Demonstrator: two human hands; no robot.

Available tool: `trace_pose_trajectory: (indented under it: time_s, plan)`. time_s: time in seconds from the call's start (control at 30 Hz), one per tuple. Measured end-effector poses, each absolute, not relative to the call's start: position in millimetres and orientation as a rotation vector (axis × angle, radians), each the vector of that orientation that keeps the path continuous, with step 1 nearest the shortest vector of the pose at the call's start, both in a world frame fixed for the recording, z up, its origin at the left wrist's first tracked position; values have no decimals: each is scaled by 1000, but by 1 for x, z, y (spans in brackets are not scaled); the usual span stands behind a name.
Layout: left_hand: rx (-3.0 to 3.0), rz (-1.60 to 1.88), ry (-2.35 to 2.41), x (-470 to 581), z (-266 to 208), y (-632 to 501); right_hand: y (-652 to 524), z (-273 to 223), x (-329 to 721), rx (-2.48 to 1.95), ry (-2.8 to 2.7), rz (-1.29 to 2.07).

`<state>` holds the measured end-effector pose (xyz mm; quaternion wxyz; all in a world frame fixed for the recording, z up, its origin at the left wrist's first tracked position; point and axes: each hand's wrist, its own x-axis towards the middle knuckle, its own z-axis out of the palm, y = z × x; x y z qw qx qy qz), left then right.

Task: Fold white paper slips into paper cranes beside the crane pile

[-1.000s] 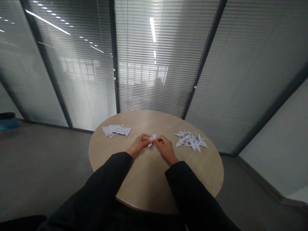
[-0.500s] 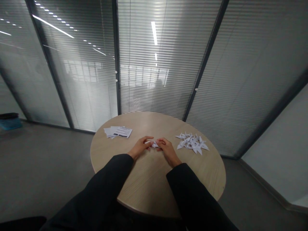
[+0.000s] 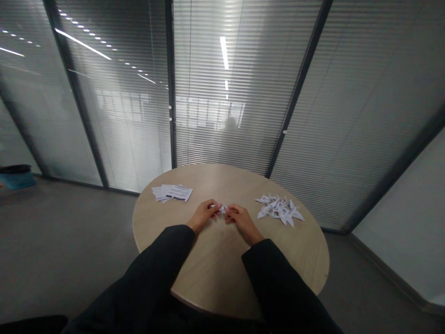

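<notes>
Between my two hands, over the middle of the round table [image 3: 222, 269], is a small piece of folded white paper [image 3: 223, 210]. My left hand [image 3: 206, 215] pinches its left side between thumb and fingers. On the right side, my right hand [image 3: 241, 221] grips it with thumb and fingertips. The fingers cover much of the paper, so its exact folded shape cannot be made out. To the right of my right hand lies a heap of white origami cranes [image 3: 280, 209]. Beyond my left hand, a few printed paper sheets [image 3: 174, 191] overlap on the tabletop.
A glass partition with blinds [image 3: 222, 139] and dark frames stands right behind the table. On the floor at the far left is a blue bin [image 3: 17, 178] with a dark top. A pale wall [image 3: 413, 222] rises at the right.
The fingers of my left hand have closed in, and its index finger now bends down onto the folded paper. My right hand keeps its hold. The view has shifted slightly.
</notes>
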<state>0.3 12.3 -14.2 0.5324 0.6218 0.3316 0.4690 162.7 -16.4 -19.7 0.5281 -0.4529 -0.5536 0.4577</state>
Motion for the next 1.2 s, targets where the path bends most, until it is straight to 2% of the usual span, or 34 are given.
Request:
trace_pose_trajectory:
  time_s: [0.43,0.7,0.9,1.2]
  plan:
    - [1440,945,711,0,-9,1,-25,-12,161,-1025,-1333,1202]
    - [1055,887,508,-1,-1,-4,-31,-5,159,-821,-1207,1374]
    - [860,891,380,2,-1,-4,-30,-5,157,-710,-1182,1420]
    - [871,939,347,6,6,-12,-35,2,151,-653,-1140,1399]
